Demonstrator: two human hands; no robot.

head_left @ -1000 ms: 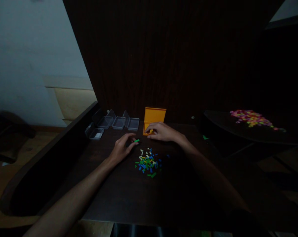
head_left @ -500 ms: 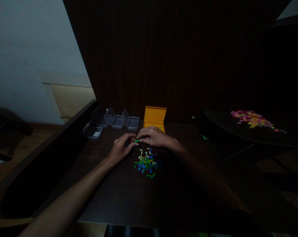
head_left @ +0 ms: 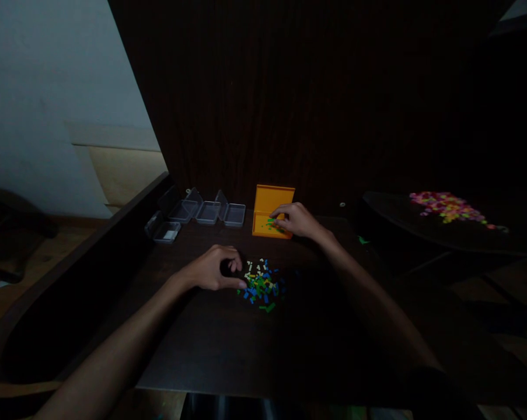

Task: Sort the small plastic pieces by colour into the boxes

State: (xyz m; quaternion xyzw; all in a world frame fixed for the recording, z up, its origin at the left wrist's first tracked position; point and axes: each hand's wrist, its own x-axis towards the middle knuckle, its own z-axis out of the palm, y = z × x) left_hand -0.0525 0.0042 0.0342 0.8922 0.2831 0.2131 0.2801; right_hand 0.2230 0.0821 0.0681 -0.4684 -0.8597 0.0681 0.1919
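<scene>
My left hand (head_left: 217, 268) is at the left edge of a pile of small toy building bricks (head_left: 259, 286) in green, blue, yellow and white. Its thumb and curled fingers are apart, with nothing seen between them. Over the open yellow box (head_left: 273, 198), my right hand (head_left: 297, 220) pinches a small green brick (head_left: 270, 221) at its fingertips. More small green bricks lie in the bottom of that box, partly covered by the hand. The box's lid stands up at the back.
Several clear plastic boxes (head_left: 234, 215) with raised lids stand left of the yellow box. One nearer box (head_left: 166, 232) holds a white piece. At the right, pink, red and yellow pieces (head_left: 449, 208) lie on a dark surface. A dark panel (head_left: 263, 105) rises behind the tabletop.
My right hand has moved from beside the left hand to the yellow box, carrying the green brick. My left hand has let go, opened and come nearer to the brick pile.
</scene>
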